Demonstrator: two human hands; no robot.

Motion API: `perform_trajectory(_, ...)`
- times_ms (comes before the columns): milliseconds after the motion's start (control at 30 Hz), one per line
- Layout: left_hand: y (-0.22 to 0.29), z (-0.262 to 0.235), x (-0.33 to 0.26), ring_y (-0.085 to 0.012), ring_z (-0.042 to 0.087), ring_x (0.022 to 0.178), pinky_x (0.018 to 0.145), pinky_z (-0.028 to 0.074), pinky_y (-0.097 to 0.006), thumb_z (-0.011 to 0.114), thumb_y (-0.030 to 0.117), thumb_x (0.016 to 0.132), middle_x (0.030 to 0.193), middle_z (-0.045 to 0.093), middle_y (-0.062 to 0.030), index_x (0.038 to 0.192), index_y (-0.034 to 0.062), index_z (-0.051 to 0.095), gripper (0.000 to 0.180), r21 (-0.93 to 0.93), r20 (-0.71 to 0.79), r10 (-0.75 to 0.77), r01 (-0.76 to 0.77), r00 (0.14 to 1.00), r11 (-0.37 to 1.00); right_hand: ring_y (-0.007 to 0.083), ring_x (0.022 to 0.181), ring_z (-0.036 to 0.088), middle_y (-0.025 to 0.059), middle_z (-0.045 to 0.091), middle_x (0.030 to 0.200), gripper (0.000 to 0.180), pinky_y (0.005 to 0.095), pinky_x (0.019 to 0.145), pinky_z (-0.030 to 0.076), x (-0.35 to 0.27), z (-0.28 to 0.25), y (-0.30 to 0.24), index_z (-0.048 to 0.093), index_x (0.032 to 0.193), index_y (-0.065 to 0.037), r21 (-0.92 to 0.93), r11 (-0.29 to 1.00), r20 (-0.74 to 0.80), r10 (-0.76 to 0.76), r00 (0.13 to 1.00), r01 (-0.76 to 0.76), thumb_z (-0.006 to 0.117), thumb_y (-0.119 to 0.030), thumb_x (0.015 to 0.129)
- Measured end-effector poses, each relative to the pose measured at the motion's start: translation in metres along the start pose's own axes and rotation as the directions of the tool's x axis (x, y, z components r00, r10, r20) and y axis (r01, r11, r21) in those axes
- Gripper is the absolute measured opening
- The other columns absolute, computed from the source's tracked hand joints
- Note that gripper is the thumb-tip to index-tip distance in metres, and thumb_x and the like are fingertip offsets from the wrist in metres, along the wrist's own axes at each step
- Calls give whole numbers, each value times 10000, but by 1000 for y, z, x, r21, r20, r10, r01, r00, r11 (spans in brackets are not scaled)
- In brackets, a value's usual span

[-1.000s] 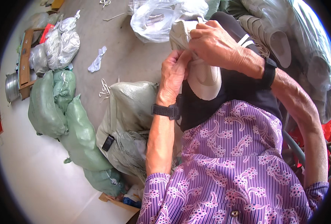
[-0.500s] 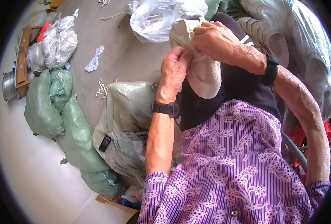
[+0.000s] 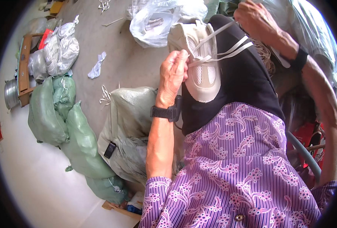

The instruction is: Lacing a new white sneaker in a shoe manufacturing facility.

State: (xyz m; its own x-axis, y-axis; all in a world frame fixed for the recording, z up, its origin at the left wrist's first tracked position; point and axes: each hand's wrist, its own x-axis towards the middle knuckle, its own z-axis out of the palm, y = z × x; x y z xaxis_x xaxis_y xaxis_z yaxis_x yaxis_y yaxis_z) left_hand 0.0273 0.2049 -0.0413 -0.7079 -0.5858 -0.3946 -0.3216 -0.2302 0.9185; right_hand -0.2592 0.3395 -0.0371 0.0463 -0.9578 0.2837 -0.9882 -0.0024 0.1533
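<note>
Through the head view I see a pale sneaker (image 3: 203, 85) resting on the black-trousered lap (image 3: 238, 79), its long axis running away from the wearer, toe toward the body and opening at the far end. The left hand (image 3: 174, 71) is nearer: it sits against the shoe's left side, thumb and fingers pinched together at the white lace (image 3: 202, 60) by the eyelets. The right hand (image 3: 257, 22) is well apart from it, out beyond the shoe to the right and farther from the body, slightly blurred; one lace strand slants up to its curled fingertips, which I read as closed on it. Between right hand and shoe, two other strands stick out rightward over the trousers, near a heap of cords (image 3: 265, 57).
</note>
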Motion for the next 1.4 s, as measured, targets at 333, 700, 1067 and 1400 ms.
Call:
perform_trajectory(333,47,36,-4,-50,498,584,531,404,-233,617,147,883,643,568,0,872,14,675,146,533,108,235,-256,966,807,226,871,551,29,562,803,62,406,812,394,-10,-16,-84,618,720,-99,556,827,34,74,997,-81,617,-154,747)
perform_trajectory(700,48,51,26,-53,470,462,422,364,-230,543,172,865,567,552,-6,967,37,708,237,622,224,20,-159,974,766,207,852,541,-16,591,731,43,409,772,351,-7,-1,-91,630,633,-129,561,825,12,79,997,-73,655,-158,653)
perform_trajectory(1067,65,58,44,-85,454,428,376,327,-251,500,60,786,537,518,-18,759,20,635,143,835,267,-235,-102,935,541,200,860,541,-14,567,707,61,390,820,354,-2,5,-99,650,661,-136,530,827,78,175,982,-189,671,-104,613)
perform_trajectory(1400,46,50,58,-78,444,455,401,324,-262,521,83,801,543,498,-6,738,20,617,131,817,338,-195,-184,921,546,222,972,588,32,645,947,310,414,850,366,-1,9,-85,629,952,-123,615,780,7,144,989,-118,706,-144,653)
